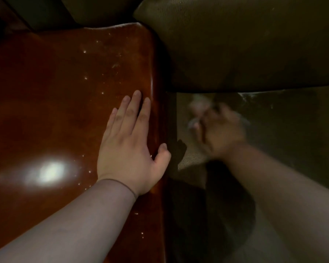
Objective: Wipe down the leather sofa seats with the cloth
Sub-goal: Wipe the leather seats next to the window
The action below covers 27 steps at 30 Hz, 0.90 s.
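Left hand [129,149] lies flat, fingers straight, on the armrest [65,92]; blurred right hand [218,133] grips cloth [198,109] on seat [283,130].

This is looking like a home living room: a dark leather sofa seat [273,120] is sitting beside a glossy wooden armrest [65,101], in dim light.

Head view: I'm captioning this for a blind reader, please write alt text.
A person's blurred right hand rubs a pale cloth over a dark leather sofa seat, below the back cushion. Their left hand rests flat on the glossy reddish-brown wooden armrest.
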Available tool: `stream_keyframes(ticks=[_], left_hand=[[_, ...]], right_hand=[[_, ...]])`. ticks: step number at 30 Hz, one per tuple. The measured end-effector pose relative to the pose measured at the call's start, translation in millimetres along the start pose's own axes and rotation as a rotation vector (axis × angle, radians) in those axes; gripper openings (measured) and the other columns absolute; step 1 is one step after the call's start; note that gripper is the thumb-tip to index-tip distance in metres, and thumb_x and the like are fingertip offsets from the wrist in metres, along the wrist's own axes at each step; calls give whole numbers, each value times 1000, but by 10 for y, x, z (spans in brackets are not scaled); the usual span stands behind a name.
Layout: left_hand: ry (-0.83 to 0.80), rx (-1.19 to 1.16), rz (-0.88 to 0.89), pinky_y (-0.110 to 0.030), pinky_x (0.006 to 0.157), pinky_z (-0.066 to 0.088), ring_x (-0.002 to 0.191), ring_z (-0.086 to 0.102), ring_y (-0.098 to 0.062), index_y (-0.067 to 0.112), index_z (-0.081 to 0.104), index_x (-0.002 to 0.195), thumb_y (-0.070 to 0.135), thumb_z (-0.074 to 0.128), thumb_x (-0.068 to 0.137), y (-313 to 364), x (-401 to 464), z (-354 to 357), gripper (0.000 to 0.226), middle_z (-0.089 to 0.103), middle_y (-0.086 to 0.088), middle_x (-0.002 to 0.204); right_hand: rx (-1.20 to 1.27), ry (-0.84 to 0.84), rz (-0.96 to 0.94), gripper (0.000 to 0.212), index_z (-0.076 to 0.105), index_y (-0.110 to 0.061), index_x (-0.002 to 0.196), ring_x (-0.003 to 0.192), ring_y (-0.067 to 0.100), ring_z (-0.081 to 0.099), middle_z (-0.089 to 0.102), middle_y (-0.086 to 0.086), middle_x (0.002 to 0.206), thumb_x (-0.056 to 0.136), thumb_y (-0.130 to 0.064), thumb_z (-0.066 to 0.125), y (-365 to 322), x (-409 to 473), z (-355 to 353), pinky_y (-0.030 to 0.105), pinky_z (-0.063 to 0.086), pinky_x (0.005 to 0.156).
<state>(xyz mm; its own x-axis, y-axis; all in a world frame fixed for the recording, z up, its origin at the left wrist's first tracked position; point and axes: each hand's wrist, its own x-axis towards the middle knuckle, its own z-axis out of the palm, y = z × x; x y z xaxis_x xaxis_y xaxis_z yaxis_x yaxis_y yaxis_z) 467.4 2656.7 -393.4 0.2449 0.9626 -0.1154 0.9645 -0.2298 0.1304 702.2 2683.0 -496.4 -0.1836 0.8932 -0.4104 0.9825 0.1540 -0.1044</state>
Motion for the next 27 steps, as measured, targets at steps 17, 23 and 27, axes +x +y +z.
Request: stream_keyframes(ticks=[17,23,27], left_hand=[[8,-3,1,-47,132,14,162,15,-29,10,26,166,54,48,88,29,6,-18,92,19,-12,174],[32,-27,-3,-48,132,15,161,16,-29,10,28,165,53,49,87,45,-3,-19,92,20,-12,174],[40,-32,-1,-48,132,15,161,16,-29,12,28,166,53,50,87,28,-7,6,92,21,-11,174]], right_hand=[[90,101,305,69,26,0,161,156,43,15,23,28,166,108,-44,21,263,-52,-37,52,7,130],[95,-17,-334,72,3,-25,166,160,20,-1,-2,2,174,105,-52,27,70,-297,78,39,6,129],[98,136,193,66,30,-9,162,153,37,25,30,19,166,107,-45,24,714,-129,-14,46,14,128]])
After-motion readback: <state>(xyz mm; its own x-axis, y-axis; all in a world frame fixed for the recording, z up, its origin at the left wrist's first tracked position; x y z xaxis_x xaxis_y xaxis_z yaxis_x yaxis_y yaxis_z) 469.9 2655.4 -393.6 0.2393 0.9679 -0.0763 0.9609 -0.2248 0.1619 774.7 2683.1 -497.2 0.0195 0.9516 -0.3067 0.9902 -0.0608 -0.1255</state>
